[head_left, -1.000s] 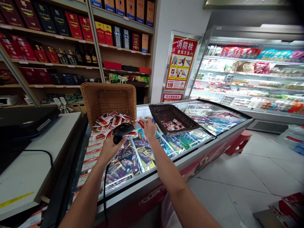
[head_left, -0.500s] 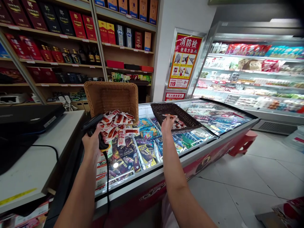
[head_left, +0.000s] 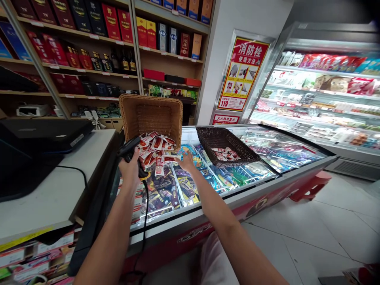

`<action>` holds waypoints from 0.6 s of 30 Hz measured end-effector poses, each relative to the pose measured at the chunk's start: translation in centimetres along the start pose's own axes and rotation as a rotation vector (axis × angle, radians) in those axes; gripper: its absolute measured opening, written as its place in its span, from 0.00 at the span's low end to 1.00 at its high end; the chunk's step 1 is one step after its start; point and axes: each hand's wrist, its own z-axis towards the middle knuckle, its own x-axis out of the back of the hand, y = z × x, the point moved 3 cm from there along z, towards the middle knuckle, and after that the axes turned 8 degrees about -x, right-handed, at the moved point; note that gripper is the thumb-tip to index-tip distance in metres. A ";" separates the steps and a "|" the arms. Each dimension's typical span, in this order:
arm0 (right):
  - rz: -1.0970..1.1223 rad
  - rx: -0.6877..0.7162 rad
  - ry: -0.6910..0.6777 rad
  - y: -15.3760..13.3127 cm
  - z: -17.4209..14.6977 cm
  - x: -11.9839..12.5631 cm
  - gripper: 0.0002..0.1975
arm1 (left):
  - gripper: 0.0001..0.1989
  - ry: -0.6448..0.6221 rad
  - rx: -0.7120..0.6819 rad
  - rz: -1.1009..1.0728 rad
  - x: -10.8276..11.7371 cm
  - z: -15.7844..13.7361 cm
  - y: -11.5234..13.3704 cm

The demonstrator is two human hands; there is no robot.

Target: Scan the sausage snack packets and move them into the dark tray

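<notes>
The left hand (head_left: 130,169) is grasping a barcode scanner (head_left: 130,147), slanting up rightward; the right hand (head_left: 187,162), grip unclear, is hovering by a crosswise sausage packet (head_left: 171,158). A poster (head_left: 244,74) is reading "消防栓".

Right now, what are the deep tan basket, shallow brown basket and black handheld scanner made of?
Deep tan basket: probably matt wicker, or plastic imitation; woven strands show.
Shallow brown basket: similar weave, maybe plastic, slightly shiny.
Black handheld scanner: likely hard plastic; smooth, rounded casing.

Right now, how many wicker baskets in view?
2: a tan basket toward the left end of the freezer; a dark basket right of it, on top. Others may be hidden.
</notes>
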 end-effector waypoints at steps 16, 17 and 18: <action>0.348 0.020 0.249 -2.6 -0.3 4.1 0.16 | 0.23 -0.314 0.036 0.143 -2.2 -3.0 -1.5; 0.357 0.021 0.301 -2.7 -0.5 4.6 0.16 | 0.23 -0.341 0.033 0.157 -2.4 -3.3 -1.7; 0.373 0.024 0.349 -2.8 -0.7 5.0 0.16 | 0.23 -0.369 0.030 0.168 -2.6 -3.6 -1.8</action>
